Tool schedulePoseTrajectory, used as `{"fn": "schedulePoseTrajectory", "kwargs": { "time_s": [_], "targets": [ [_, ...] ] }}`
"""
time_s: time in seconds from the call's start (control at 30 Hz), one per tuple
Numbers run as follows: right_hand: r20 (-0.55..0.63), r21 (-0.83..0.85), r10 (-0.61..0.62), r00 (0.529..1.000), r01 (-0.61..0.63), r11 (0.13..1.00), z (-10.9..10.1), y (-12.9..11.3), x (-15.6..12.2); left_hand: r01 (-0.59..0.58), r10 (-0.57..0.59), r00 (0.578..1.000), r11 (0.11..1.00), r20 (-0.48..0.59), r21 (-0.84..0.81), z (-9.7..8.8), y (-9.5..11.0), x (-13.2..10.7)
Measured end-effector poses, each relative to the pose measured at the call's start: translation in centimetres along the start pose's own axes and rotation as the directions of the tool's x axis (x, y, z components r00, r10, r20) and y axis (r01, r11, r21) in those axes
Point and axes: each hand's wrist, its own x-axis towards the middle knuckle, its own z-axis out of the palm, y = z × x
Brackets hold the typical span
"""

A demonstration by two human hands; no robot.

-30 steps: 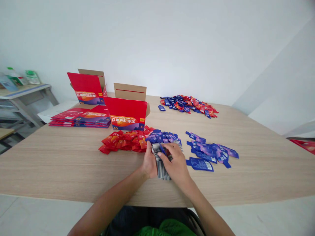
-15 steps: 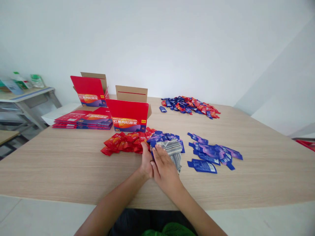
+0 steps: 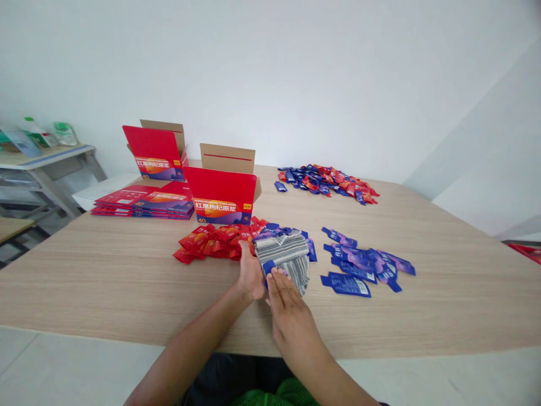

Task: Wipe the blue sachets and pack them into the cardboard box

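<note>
A grey striped cloth [image 3: 283, 248] is spread over my left hand [image 3: 251, 276], whose thumb shows along the cloth's left side while the fingers are hidden beneath it. On the cloth's near part lies a blue sachet [image 3: 269, 267], mostly covered by the fingers of my right hand [image 3: 287, 301]. Those fingers are held together over the sachet; the right thumb is largely hidden. Just beyond the hands are a heap of red sachets [image 3: 215, 242] and, partly behind the cloth, more blue sachets [image 3: 311, 248].
Several flat blue sachets [image 3: 359, 259] lie to the right. A mixed red and blue pile [image 3: 327, 180] sits near the wall. Two open red boxes [image 3: 222, 194] [image 3: 154, 152] stand at the left, beside a stack of flattened cartons [image 3: 143, 200]. A side table [image 3: 46, 158] carries bottles.
My right hand has slid toward me over the cloth, uncovering more of the cloth and one end of the blue sachet. The left hand stays nearly in place.
</note>
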Motion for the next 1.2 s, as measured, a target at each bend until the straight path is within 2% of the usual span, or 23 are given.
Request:
{"fn": "schedulePoseTrajectory", "kwargs": {
  "time_s": [0.2,0.4,0.53,0.63,0.8,0.87,1.0,1.1,1.2],
  "targets": [
    [-0.019,-0.01,0.032,0.999,-0.033,0.999,1.1,-0.2,2.2,-0.022,0.022,1.0,1.0,-0.019,-0.003,-0.1,0.2,-0.2],
    [0.055,0.063,0.07,0.996,-0.074,0.995,1.0,1.3,5.8,-0.086,0.079,0.985,0.996,-0.151,-0.039,-1.1,-1.4,0.2],
    [0.047,0.159,0.101,0.994,-0.107,0.981,1.1,2.3,7.4,-0.063,0.059,0.995,0.997,-0.082,-0.047,-1.8,-2.3,0.4],
    [0.021,0.198,0.139,0.99,-0.141,0.97,1.0,2.2,8.0,-0.03,0.03,0.999,1.0,-0.04,-0.005,-2.0,-2.2,0.6],
    [0.041,0.214,0.095,0.995,-0.101,0.971,-0.1,1.3,8.1,-0.146,0.146,0.987,0.989,-0.061,-0.001,-1.7,-1.1,0.4],
    [0.068,0.281,0.069,0.995,-0.085,0.956,-0.6,1.4,7.9,-0.12,0.12,0.99,0.993,-0.072,0.001,-1.4,-0.7,0.2],
    [0.101,0.409,0.062,0.993,-0.099,0.907,-1.7,2.6,7.2,0.007,-0.006,0.996,1.0,-0.085,0.005,-0.9,-0.2,-0.4],
    [0.109,0.344,0.056,0.992,-0.09,0.934,-2.8,2.8,6.5,0.043,-0.043,0.999,0.999,-0.02,-0.006,-0.3,0.1,-0.5],
    [0.093,0.106,0.094,0.991,-0.104,0.989,-3.9,1.9,5.8,0.01,-0.011,0.998,1.0,0.065,0.009,0.2,0.4,-0.4]
  ]
}}
